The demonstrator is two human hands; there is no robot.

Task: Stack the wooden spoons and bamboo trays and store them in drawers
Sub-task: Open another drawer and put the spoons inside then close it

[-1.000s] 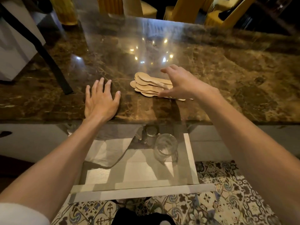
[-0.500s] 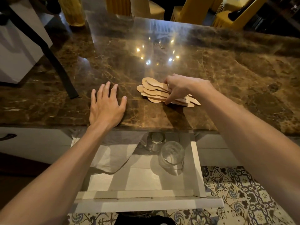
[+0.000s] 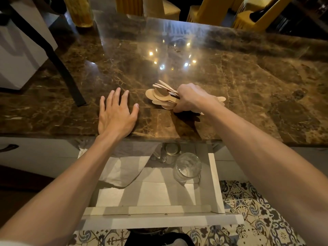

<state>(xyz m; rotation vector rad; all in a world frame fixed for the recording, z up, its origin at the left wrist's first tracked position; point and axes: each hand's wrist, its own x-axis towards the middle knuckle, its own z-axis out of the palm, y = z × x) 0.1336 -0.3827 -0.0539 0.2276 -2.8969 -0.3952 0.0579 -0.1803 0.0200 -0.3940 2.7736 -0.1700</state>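
Observation:
Several pale wooden spoons (image 3: 160, 96) form a bunch at the middle of the brown marble counter (image 3: 230, 89). My right hand (image 3: 192, 99) is closed around their handles, tilting the bowls up and fanned to the left; handle ends stick out past my wrist. My left hand (image 3: 117, 114) lies flat on the counter near its front edge, fingers spread, holding nothing. Below the counter a white drawer (image 3: 215, 183) stands pulled out. No bamboo tray is in view.
Inside the drawer lie a clear glass jar (image 3: 187, 166) on its side, a second small jar (image 3: 171, 150) and folded white cloth (image 3: 122, 170). A white box with a black strap (image 3: 23, 50) sits at the left. Yellow chairs (image 3: 209, 11) stand behind the counter. Patterned tiles (image 3: 257, 210) cover the floor.
My right hand has closed around the spoons and lifted their bowls off the counter, gathering them into a bunch. My left hand has stayed flat in place.

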